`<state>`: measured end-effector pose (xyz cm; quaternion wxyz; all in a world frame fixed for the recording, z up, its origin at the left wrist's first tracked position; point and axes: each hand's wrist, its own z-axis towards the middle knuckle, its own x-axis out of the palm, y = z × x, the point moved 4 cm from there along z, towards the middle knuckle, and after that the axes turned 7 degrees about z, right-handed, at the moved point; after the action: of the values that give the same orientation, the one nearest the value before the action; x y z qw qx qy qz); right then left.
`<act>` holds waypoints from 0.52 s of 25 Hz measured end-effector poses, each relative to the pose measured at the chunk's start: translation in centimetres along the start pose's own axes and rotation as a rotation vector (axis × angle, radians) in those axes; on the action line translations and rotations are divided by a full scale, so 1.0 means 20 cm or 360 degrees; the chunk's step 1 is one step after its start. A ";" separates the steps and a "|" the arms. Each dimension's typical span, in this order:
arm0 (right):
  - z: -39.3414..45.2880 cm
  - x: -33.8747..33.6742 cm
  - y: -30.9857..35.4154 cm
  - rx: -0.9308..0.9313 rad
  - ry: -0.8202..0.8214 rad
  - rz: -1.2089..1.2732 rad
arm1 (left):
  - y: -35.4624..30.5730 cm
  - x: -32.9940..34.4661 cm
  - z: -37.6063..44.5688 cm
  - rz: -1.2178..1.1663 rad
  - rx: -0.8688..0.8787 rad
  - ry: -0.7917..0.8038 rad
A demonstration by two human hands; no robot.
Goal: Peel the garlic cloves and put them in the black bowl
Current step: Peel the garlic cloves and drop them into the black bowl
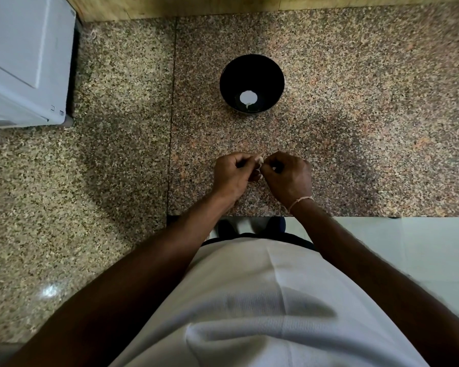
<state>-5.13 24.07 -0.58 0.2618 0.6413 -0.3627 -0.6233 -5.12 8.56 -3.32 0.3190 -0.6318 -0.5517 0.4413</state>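
Observation:
A black bowl (251, 83) stands on the speckled granite counter (355, 115), with a small pale clove (248, 105) near its bottom under a bright glare spot. In front of the bowl, both hands meet over the counter. My left hand (233, 174) has its fingers curled and pinches a pale garlic clove (259, 160). My right hand (288, 176) pinches the same clove from the right side with curled fingers. Most of the clove is hidden by the fingertips.
A white appliance (24, 62) stands at the back left on the counter. A wooden wall strip (223, 5) runs along the back edge. The counter's front edge (249, 215) lies just below my wrists, with pale floor to the right of it.

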 end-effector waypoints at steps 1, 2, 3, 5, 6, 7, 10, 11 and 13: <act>0.00 0.00 0.00 -0.0011 0.0002 -0.0004 | 0.00 0.00 0.00 0.0008 0.0005 0.0012; 0.00 0.00 0.00 -0.0018 0.0002 0.0004 | 0.00 0.00 0.00 0.0026 0.0012 0.0021; 0.00 0.00 0.00 -0.0015 0.0001 0.0021 | 0.00 -0.01 0.01 0.0051 0.0018 0.0023; 0.00 0.00 -0.01 0.0003 -0.0015 0.0054 | 0.00 -0.01 0.00 0.0086 0.0036 0.0016; 0.00 0.00 -0.01 0.0010 -0.0027 0.0069 | 0.01 -0.02 0.00 0.0090 0.0046 0.0013; 0.00 0.00 -0.02 0.0014 -0.0040 0.0083 | 0.01 -0.02 0.00 0.0088 0.0049 0.0013; 0.01 -0.01 -0.01 0.0010 -0.0012 0.0112 | 0.01 -0.02 -0.01 0.0043 0.0032 0.0033; 0.01 0.00 0.00 -0.0007 0.0035 0.0123 | 0.01 -0.02 -0.01 0.0028 0.0032 0.0049; 0.00 0.02 0.01 -0.0057 0.0125 0.0148 | 0.00 -0.02 -0.02 0.0012 0.0031 0.0078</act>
<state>-5.23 23.66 -0.68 0.3160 0.6430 -0.3704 -0.5912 -4.82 8.10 -3.13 0.3368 -0.6414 -0.5369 0.4323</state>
